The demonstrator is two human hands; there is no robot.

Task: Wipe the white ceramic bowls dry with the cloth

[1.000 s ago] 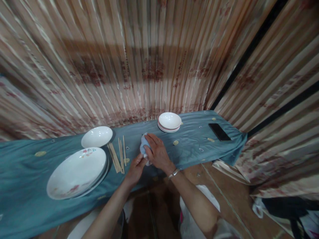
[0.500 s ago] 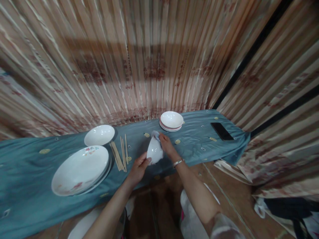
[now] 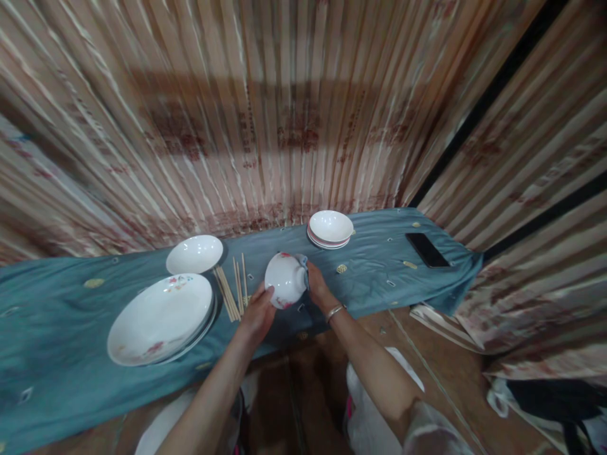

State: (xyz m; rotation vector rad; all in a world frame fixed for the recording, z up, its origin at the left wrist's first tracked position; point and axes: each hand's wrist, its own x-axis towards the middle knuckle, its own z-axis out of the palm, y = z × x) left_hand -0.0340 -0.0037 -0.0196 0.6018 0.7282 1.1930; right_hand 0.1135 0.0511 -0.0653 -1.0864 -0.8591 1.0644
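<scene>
A white bowl with red flowers (image 3: 283, 281) is held up over the near edge of the table, tipped so its outside and foot show. My left hand (image 3: 259, 311) grips its rim from the left, thumb on the outer wall. My right hand (image 3: 317, 282), with a silver bangle at the wrist, presses a bluish-grey cloth (image 3: 302, 260) against the foot of the bowl; part of the cloth is hidden by the fingers. Left of the bowl, several wooden chopsticks (image 3: 226, 294) lie on the blue tablecloth (image 3: 370, 278).
Large flowered plates (image 3: 161, 322) are stacked at the left, with a white bowl (image 3: 195, 254) behind them. A stack of small dishes (image 3: 331, 227) stands at the back. To the right lies a black phone (image 3: 427, 250). A pleated curtain (image 3: 294, 126) hangs behind the table.
The bowl has been turned so its foot faces right and its flowered outside shows. My right hand and the cloth have moved from its upper edge to the foot.
</scene>
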